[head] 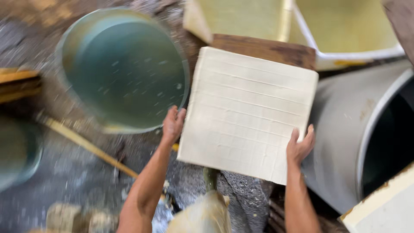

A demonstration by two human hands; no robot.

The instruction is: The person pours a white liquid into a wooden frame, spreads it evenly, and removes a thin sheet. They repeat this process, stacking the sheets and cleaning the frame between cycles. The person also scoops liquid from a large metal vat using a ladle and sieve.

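Both hands grip a pale square slab (248,115), scored w/ a grid of shallow lines, held up btw them over the floor. Left hand (173,125) clamps the slab's left edge, thumb on top, fingers curled under & hidden behind it. Right hand (300,146) closes on the lower right edge, thumb up along the side, rest of the fingers out of sight beneath. Slab is tilted, far corner toward upper right, near corner lowest by the right wrist; its underside can't be seen. Behind its top edge a dark brown wooden board (267,49) shows, mostly covered by the slab. Left of the left hand sits a big round green tub (123,69) w/ water & small flecks, blurred by motion. Upper right: yellowish tray w/ white rim (345,30), cut off by the frame top. Right: large grey drum (362,129) lying on its side, dark mouth partly out of frame. A yellow stick (86,144) crosses the wet grey floor (64,177) at lower left. A second green tub (17,151) is cut off at left edge. Bottom centre, a tan object, too blurred to ID.
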